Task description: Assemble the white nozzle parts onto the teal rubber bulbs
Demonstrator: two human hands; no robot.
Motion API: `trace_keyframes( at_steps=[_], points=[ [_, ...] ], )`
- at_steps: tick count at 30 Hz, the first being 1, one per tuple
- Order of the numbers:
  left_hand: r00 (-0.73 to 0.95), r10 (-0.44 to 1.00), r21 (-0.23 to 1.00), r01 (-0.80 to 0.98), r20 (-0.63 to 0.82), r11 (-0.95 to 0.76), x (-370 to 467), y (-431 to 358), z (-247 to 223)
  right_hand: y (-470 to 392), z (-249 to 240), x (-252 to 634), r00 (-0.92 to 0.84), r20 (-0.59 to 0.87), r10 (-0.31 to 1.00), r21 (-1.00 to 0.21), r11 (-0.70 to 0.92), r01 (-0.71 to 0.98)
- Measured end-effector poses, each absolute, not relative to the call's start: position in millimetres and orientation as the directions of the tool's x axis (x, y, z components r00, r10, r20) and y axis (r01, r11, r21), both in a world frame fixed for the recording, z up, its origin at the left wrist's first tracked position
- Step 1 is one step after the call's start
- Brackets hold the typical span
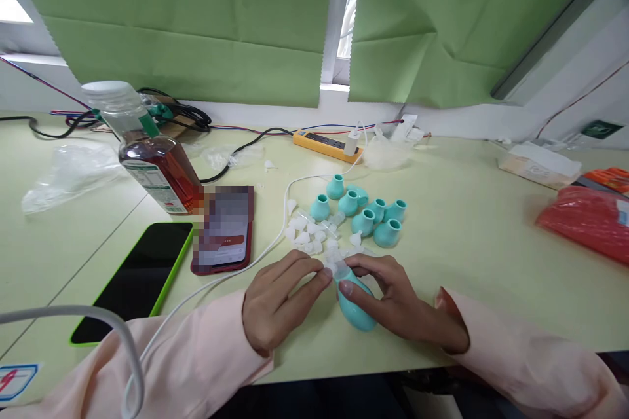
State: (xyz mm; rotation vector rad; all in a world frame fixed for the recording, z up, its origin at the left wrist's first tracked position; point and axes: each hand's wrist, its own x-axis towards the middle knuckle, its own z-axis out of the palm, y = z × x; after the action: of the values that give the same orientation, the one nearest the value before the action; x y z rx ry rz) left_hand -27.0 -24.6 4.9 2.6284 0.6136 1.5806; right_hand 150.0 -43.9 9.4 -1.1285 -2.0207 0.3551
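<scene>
Right hand grips a teal rubber bulb low on the tabletop; left hand pinches what looks like a clear tip at its neck. Seven bulbs and loose tips wait behind.

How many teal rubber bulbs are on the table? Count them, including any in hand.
8. Seven stand in a cluster behind the hands, near the heap of clear tips. One teal bulb is held in the right hand. More may be hidden behind these.
</scene>
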Motion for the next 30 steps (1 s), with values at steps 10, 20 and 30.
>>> trace_keyframes(
  at_steps=[10, 20, 30],
  points=[
    [0.605, 0.169, -0.110, 0.396, 0.778, -0.912, -30.5, -21.7, 11.4, -40.2, 12.6, 151.3, -0.363, 0.539, 0.760, -0.460, 0.627, 0.629],
    [0.652, 0.117, -0.209, 0.401, 0.749, -0.892, -28.0, -22.5, 8.5, -40.2, 15.8, 147.7, -0.399, 0.546, 0.736, -0.435, 0.657, 0.616],
    [0.636, 0.215, -0.071, 0.393, 0.741, -0.917, -28.1, -23.6, 8.3, -43.6, 14.5, 147.1, -0.410, 0.591, 0.695, -0.400, 0.694, 0.599]
  ],
)
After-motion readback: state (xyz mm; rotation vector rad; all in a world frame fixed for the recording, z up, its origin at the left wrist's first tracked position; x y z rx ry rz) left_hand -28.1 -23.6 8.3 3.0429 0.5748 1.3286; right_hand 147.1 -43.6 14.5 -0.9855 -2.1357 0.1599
